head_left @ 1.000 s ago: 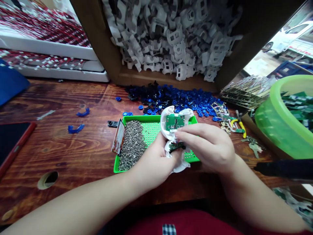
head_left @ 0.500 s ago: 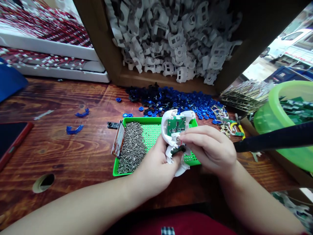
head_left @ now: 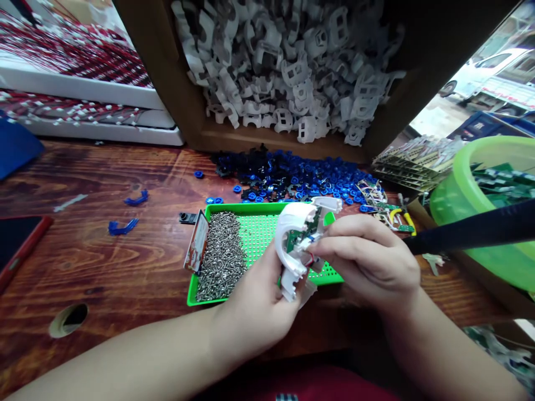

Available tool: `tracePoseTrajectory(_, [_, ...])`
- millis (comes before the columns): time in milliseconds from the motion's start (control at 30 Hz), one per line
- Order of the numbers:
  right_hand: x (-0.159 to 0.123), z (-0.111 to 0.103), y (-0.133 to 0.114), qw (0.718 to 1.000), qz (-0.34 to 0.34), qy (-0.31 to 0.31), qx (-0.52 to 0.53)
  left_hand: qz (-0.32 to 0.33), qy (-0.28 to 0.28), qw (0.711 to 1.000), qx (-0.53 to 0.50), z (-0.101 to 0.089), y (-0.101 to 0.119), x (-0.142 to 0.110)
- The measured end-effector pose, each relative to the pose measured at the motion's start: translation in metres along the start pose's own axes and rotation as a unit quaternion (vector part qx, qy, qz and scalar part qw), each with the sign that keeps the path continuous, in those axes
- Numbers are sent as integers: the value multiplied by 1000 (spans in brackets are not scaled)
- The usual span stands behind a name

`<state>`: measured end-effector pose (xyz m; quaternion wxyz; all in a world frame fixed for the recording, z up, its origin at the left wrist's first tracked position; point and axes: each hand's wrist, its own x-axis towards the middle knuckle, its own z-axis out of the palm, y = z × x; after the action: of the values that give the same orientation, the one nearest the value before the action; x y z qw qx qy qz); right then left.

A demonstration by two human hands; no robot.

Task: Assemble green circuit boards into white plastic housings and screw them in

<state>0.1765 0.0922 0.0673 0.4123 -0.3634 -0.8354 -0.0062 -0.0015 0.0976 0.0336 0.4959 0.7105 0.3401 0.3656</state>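
My left hand (head_left: 261, 301) is wrapped round a white plastic housing (head_left: 288, 223), tilted above the green tray. Inside the housing sits a green circuit board (head_left: 295, 238). My right hand (head_left: 368, 259) pinches at a small white connector (head_left: 308, 241) on the board, with a short red wire just below the fingertips. Whether the fingertips grip the connector or only press on it is partly hidden. Below the hands lies the green tray (head_left: 261, 210), its left part heaped with small metal screws (head_left: 221, 256).
Blue and black plastic parts (head_left: 288, 172) lie in a pile before a cardboard box (head_left: 200, 136) of white housings. A dark rod (head_left: 472, 228) juts in from the right, by a green tub (head_left: 447, 195) of circuit boards. A phone (head_left: 23, 239) lies left.
The white housing has been turned in my left hand, so the board now faces more to the side. My right hand has stayed at the connector, and the view has shifted slightly.
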Motion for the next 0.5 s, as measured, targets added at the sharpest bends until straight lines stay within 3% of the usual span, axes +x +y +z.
tracePoseTrajectory(267, [4, -6, 0, 997, 8, -26, 77, 33, -77, 991, 106, -8, -8, -7])
tracePoseTrajectory(400, [9, -11, 2, 993, 36, -39, 103, 80, -50, 983, 159, -8, -9, -6])
tracePoseTrajectory(500, [12, -22, 1, 989, 49, -96, 105, 80, -50, 984, 154, -7, -9, -4])
